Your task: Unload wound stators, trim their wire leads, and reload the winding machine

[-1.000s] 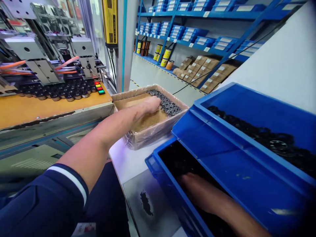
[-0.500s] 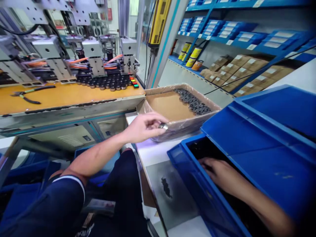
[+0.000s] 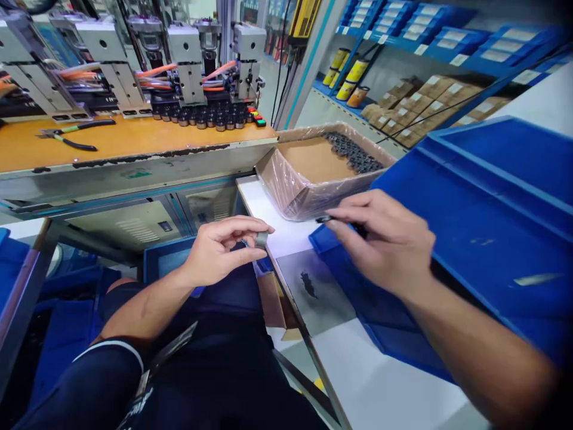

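Between the thumb and fingers of my left hand is a small grey metal ring, held over the edge of the white table. My right hand is closed in a pinch on a small black part; its exact kind is too small to make out. More dark material shows between the right hand's curled fingers. This hand hovers above the near end of an open blue bin, whose inside is mostly hidden by the hand and forearm.
A plastic-lined cardboard box holds rows of small black parts. On the orange bench lie pliers and several black cylindrical parts before a machine. Another blue bin stands at right. A grey plate lies on the table.
My right hand has come up out of the blue bin with a small black part. My left hand has drawn back from the cardboard box toward my body, still holding the ring.
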Demonstrator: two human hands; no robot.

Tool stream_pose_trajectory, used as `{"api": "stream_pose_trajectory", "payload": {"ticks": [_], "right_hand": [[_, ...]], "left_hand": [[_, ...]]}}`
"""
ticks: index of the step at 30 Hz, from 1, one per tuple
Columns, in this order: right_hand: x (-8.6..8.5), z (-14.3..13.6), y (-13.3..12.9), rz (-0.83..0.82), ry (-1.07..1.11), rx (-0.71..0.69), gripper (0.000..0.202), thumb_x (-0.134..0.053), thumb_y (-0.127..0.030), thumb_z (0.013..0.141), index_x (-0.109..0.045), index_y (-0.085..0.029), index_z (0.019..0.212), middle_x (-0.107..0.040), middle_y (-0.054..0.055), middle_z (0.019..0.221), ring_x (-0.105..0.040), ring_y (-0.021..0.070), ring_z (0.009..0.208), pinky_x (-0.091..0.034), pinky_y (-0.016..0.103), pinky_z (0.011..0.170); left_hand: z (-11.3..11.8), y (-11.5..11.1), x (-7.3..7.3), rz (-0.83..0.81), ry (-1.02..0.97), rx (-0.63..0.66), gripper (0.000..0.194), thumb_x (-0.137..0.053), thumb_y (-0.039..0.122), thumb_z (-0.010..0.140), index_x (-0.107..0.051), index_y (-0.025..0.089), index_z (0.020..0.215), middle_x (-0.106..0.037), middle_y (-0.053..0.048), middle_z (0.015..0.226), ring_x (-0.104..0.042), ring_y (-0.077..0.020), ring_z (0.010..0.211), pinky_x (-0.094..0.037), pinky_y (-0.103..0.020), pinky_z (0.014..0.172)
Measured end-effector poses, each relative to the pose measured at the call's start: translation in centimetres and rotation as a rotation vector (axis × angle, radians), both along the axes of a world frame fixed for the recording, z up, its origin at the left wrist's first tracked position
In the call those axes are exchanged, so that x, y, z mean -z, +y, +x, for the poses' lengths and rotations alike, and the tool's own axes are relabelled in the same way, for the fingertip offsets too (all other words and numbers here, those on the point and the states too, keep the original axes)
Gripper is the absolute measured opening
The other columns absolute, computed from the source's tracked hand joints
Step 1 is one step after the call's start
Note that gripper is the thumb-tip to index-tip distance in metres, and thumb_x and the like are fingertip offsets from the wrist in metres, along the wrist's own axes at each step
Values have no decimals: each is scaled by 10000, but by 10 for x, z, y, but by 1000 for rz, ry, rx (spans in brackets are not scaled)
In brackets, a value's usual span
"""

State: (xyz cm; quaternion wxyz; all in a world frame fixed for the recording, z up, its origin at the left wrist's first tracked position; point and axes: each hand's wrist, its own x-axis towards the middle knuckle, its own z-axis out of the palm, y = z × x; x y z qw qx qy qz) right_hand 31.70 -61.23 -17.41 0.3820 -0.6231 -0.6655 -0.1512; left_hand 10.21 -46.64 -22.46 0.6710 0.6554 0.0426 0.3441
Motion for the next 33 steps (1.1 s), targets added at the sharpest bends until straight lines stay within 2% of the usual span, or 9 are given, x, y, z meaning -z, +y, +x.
{"api": "stream_pose_trajectory", "payload": {"ticks": [3, 6, 8, 12, 17, 19, 23, 28, 33], "right_hand": [[14, -34, -3, 32, 86, -144, 144, -658, -109, 863, -670, -205, 970, -640, 40, 849, -622, 152, 735, -517, 281, 633], [27, -47, -11, 14, 136, -206, 142, -669, -81, 853, -647, -183, 950, -635, 47, 849, -621, 147, 738, -526, 271, 633], [31, -48, -14, 19, 127, -211, 113, -678, -95, 854, -625, -172, 917, -629, 48, 837, -617, 143, 735, -530, 268, 633], [33, -45, -15, 31, 115, -226, 79, -677, -113, 862, -608, -151, 867, -621, 55, 807, -616, 141, 729, -534, 264, 634], [35, -45, -16, 22, 118, -237, 101, -685, -100, 855, -609, -154, 891, -639, 58, 833, -640, 139, 757, -551, 255, 643], [36, -46, -15, 21, 122, -232, 106, -685, -107, 859, -606, -163, 902, -646, 60, 849, -650, 142, 774, -559, 256, 650], [39, -45, -14, 16, 127, -225, 83, -653, -115, 879, -595, -174, 887, -635, 50, 836, -647, 140, 779, -566, 257, 665], [39, -45, -14, 25, 91, -236, 120, -661, -103, 873, -593, -171, 946, -652, 63, 888, -661, 143, 834, -571, 247, 703], [34, -42, -14, 37, 57, -190, 274, -672, -140, 877, -596, -193, 1134, -649, 68, 958, -655, 159, 845, -582, 285, 718]], "left_hand": [[0, -9, 2, -46, 0, 21, 299, -799, 128, 718, -742, 178, 1006, -726, -103, 1116, -702, -127, 808, -600, -255, 781], [4, -16, 5, -114, -52, 70, 219, -819, 123, 690, -741, 171, 890, -732, -88, 1088, -708, -114, 769, -598, -238, 739], [9, -20, 7, -142, -57, 88, 248, -833, 123, 671, -739, 173, 894, -748, -78, 1035, -713, -125, 792, -600, -240, 745], [18, -24, 9, -145, 5, 70, 459, -870, 108, 606, -735, 173, 1040, -770, -83, 997, -722, -143, 820, -607, -238, 769], [24, -25, 5, -153, 16, 32, 360, -870, 102, 593, -771, 170, 933, -773, -83, 1034, -740, -156, 833, -619, -232, 760], [25, -26, 4, -209, 66, 70, 362, -867, 116, 609, -771, 170, 954, -771, -88, 1061, -745, -153, 809, -624, -237, 759], [29, -32, 4, -294, 127, 136, 386, -875, 125, 603, -770, 165, 972, -791, -73, 959, -752, -160, 798, -626, -247, 787], [31, -34, 5, -273, 86, 76, 490, -893, 87, 534, -758, 174, 997, -794, -71, 951, -757, -175, 821, -626, -231, 750], [28, -31, 0, -202, 62, 11, 411, -879, 83, 560, -773, 173, 947, -796, -54, 893, -740, -143, 755, -617, -209, 709]]}}
